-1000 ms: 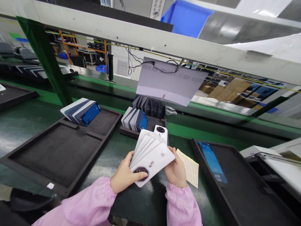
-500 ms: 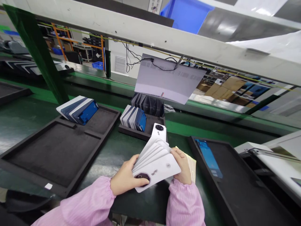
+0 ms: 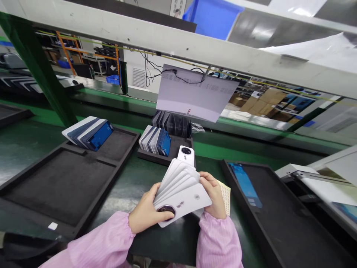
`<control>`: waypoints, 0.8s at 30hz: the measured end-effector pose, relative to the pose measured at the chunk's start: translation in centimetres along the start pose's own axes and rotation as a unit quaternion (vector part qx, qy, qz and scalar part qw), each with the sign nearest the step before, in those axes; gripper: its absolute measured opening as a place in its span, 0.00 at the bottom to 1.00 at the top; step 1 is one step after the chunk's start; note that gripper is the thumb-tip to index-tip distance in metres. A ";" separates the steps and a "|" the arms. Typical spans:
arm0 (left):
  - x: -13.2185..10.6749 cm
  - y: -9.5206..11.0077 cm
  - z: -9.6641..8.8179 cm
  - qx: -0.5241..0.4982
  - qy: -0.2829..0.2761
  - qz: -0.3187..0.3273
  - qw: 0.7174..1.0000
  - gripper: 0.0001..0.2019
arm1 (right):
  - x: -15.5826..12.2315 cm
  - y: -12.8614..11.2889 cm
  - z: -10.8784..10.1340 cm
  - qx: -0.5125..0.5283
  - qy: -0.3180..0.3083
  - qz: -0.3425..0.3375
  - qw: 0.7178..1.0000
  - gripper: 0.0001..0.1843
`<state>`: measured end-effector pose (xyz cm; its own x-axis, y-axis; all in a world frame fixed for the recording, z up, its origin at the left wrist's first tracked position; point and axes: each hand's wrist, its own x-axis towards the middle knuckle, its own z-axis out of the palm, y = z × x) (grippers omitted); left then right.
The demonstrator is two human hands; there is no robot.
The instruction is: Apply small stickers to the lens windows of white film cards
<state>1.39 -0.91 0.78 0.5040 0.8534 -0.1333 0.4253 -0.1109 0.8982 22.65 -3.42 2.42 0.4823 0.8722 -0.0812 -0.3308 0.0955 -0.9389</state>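
Note:
Several white phone back covers [image 3: 182, 199] are spread like a fan above the bench. My left hand [image 3: 147, 212] is closed on their left end, its thumb lying across the dark camera panel of the top cover. At the fan's right end, my right hand [image 3: 214, 193] is closed on the cover edges between thumb and fingers; some fingertips are hidden. Just beyond the fan, another white back cover [image 3: 185, 157] with a round dark camera panel shows against the small black tray [image 3: 178, 143]. A yellowish sheet of small dots [image 3: 225, 195] lies partly behind my right hand.
On the left, a large black tray [image 3: 55, 186] holds a leaning row of covers [image 3: 89, 132]. More covers [image 3: 155, 139] stand in the small tray. A blue-filmed piece [image 3: 245, 184] lies in the right-hand tray [image 3: 284, 216]. A monitor [image 3: 196, 91] hangs beyond the bench.
The view has shifted slightly. Both hands still hold the fanned covers, and the right fingers have moved a little along the cover edges.

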 end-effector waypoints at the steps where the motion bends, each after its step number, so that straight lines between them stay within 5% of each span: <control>1: 0.0 -0.1 0.0 0.002 0.006 -0.002 1.000 0.39 | 0.0 0.0 0.0 0.001 0.002 -0.002 1.000 0.10; 17: 0.3 -0.4 0.2 -0.049 0.027 0.011 0.998 0.39 | 0.0 0.1 -0.3 0.035 -0.003 -0.016 0.999 0.17; 24: 0.4 -0.3 0.2 -0.082 0.041 0.033 0.995 0.36 | 0.2 0.2 0.1 0.037 -0.023 -0.010 0.999 0.10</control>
<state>1.61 -0.68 0.34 0.4601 0.8868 -0.0430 0.2624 -0.0895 0.9608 22.62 -3.25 2.26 0.4522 0.8908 -0.0453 -0.3812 0.1471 -0.9127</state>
